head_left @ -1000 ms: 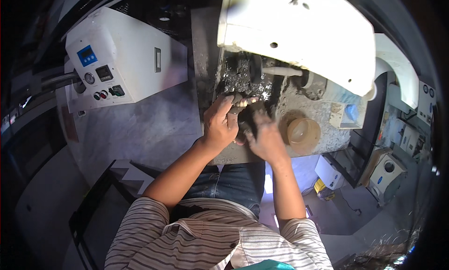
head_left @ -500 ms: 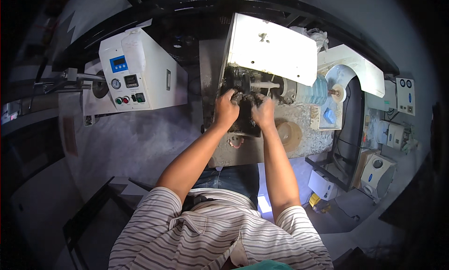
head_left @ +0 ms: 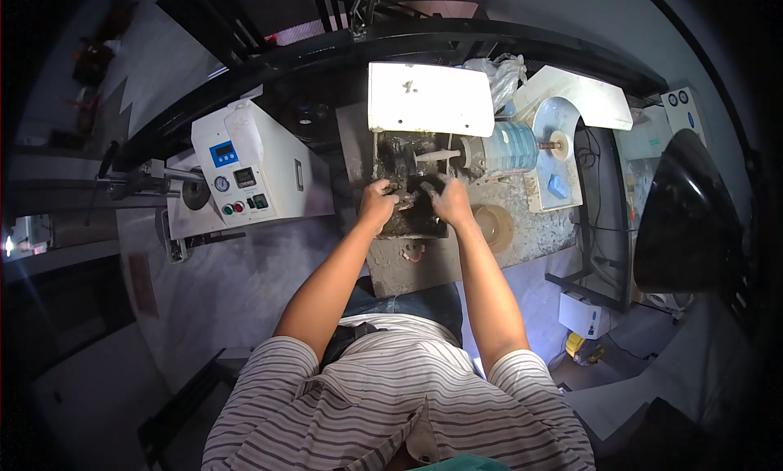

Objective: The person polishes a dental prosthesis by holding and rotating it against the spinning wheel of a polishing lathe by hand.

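A muddy machine basin (head_left: 413, 226) sits under a raised white cover (head_left: 430, 92), with a dark wheel and a pale horizontal spindle (head_left: 437, 155) inside. My left hand (head_left: 375, 203) is at the basin's left side, fingers closed on a small muddy piece that I cannot make out. My right hand (head_left: 450, 202) is at the right of the basin, thumb and fingers curved; their muddy tips blend into the dark, so its grip is unclear. A pink denture-like piece (head_left: 413, 252) lies on the stained bench in front of the basin.
A white machine with a control panel (head_left: 257, 177) is at left. At right are a tan bowl (head_left: 493, 226), a blue water jug (head_left: 510, 151) and a white tray (head_left: 538, 194) holding something blue. A black curved object (head_left: 677, 218) fills the far right; a black frame runs behind.
The view has shifted, showing more beyond the bench. The white cover looks smaller and farther off. My right hand has moved up from the front to level with my left, at the basin.
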Action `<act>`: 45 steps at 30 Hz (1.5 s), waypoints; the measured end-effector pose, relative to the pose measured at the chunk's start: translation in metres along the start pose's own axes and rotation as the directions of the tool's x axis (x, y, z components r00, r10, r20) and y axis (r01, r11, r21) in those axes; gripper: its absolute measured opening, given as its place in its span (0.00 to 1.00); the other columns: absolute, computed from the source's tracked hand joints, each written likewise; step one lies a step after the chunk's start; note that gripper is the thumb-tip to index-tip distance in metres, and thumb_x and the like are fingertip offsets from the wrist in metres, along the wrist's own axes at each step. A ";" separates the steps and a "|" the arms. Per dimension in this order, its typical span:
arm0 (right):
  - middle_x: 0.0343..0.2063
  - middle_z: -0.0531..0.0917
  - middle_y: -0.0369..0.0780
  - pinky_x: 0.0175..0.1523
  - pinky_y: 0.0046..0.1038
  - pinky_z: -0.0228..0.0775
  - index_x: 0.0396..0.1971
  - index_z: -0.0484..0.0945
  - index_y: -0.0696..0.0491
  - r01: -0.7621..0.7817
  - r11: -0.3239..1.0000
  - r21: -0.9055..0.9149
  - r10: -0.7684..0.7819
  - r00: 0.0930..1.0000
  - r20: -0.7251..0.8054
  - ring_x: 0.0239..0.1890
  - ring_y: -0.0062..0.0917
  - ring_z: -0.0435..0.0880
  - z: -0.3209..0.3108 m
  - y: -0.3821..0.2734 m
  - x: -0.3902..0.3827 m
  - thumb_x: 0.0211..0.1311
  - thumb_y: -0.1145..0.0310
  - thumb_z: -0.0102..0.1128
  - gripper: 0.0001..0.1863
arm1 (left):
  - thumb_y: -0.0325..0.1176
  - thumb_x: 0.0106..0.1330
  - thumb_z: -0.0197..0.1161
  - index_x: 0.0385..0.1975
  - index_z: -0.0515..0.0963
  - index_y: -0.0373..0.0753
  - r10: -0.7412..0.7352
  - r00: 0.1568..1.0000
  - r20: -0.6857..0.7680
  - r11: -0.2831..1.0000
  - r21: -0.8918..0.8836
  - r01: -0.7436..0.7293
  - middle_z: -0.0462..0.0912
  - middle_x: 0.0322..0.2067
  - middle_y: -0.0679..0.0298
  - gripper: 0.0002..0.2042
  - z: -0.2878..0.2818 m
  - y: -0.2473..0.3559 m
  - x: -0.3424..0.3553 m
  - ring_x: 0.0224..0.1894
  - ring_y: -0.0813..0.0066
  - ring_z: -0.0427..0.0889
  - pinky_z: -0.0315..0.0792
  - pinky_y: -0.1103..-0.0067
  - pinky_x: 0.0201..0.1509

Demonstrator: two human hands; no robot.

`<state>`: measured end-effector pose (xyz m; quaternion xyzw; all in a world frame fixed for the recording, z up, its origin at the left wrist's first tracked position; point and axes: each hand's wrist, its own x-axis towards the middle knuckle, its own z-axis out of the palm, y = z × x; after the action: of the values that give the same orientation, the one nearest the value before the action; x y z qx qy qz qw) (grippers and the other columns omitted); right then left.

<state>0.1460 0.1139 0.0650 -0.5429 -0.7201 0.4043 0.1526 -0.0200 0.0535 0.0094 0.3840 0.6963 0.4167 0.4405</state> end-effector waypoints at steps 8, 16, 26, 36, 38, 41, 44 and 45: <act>0.33 0.83 0.41 0.43 0.26 0.67 0.36 0.80 0.63 -0.220 0.721 0.657 0.328 0.944 -0.044 0.35 0.25 0.78 0.029 0.034 0.009 0.50 0.75 0.60 0.12 | 0.14 0.53 0.48 0.39 0.74 0.29 -0.242 0.963 0.120 0.811 -0.520 0.269 0.79 0.32 0.60 0.14 0.015 0.030 0.009 0.29 0.76 0.78 0.74 0.80 0.33; 0.33 0.82 0.41 0.44 0.28 0.68 0.37 0.78 0.60 -0.362 0.251 0.898 0.495 0.845 0.202 0.34 0.28 0.78 0.035 0.030 0.034 0.53 0.74 0.57 0.11 | 0.16 0.53 0.48 0.43 0.75 0.31 -0.233 0.971 0.045 0.820 -0.529 0.221 0.78 0.31 0.62 0.17 0.019 0.017 0.027 0.25 0.78 0.76 0.70 0.81 0.25; 0.37 0.79 0.42 0.35 0.31 0.71 0.40 0.75 0.56 -0.417 0.245 0.875 0.495 0.830 0.257 0.36 0.28 0.78 0.071 0.073 0.052 0.59 0.69 0.50 0.11 | 0.20 0.53 0.51 0.57 0.67 0.35 -0.442 0.889 -0.119 0.768 -0.562 0.307 0.76 0.34 0.59 0.26 0.024 -0.020 0.058 0.22 0.74 0.72 0.68 0.78 0.23; 0.32 0.78 0.36 0.29 0.27 0.69 0.38 0.75 0.52 -0.400 0.060 0.915 0.406 0.847 0.344 0.31 0.23 0.77 0.074 0.059 0.026 0.59 0.72 0.47 0.10 | 0.20 0.47 0.53 0.32 0.75 0.28 -0.105 0.969 -0.226 0.994 -0.008 0.106 0.79 0.28 0.52 0.11 0.013 0.049 0.020 0.32 0.59 0.79 0.70 0.73 0.37; 0.32 0.78 0.36 0.30 0.28 0.70 0.37 0.75 0.52 -0.379 0.033 0.925 0.420 0.845 0.331 0.31 0.22 0.77 0.081 0.048 0.014 0.58 0.73 0.46 0.10 | 0.20 0.47 0.52 0.34 0.73 0.27 0.131 0.968 -0.214 0.961 0.267 -0.071 0.79 0.29 0.47 0.12 0.008 0.061 -0.001 0.35 0.53 0.79 0.70 0.72 0.39; 0.31 0.78 0.35 0.32 0.31 0.70 0.36 0.75 0.52 -0.345 -0.029 0.938 0.424 0.846 0.324 0.32 0.22 0.76 0.084 0.047 0.009 0.58 0.73 0.46 0.10 | 0.16 0.48 0.48 0.26 0.72 0.32 0.211 0.953 -0.216 0.965 0.204 -0.168 0.77 0.25 0.49 0.08 0.010 0.078 -0.013 0.32 0.50 0.78 0.69 0.68 0.35; 0.32 0.78 0.35 0.34 0.33 0.70 0.36 0.75 0.51 -0.328 -0.061 0.943 0.411 0.852 0.323 0.33 0.22 0.76 0.078 0.042 0.012 0.56 0.73 0.45 0.10 | 0.18 0.49 0.50 0.26 0.72 0.32 0.201 0.947 -0.251 0.957 0.257 -0.135 0.77 0.24 0.48 0.06 0.014 0.080 -0.002 0.30 0.50 0.78 0.69 0.68 0.34; 0.32 0.77 0.34 0.34 0.33 0.69 0.36 0.75 0.50 -0.316 -0.052 0.947 0.409 0.859 0.309 0.34 0.23 0.75 0.074 0.038 0.015 0.56 0.73 0.45 0.10 | 0.18 0.49 0.50 0.26 0.72 0.32 0.200 0.947 -0.252 0.957 0.257 -0.134 0.77 0.24 0.48 0.06 0.014 0.074 0.007 0.30 0.50 0.78 0.69 0.68 0.34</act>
<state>0.1168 0.1000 -0.0130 -0.4740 -0.0735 0.7860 0.3899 0.0034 0.0901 0.0717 0.4300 0.7600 0.4161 0.2536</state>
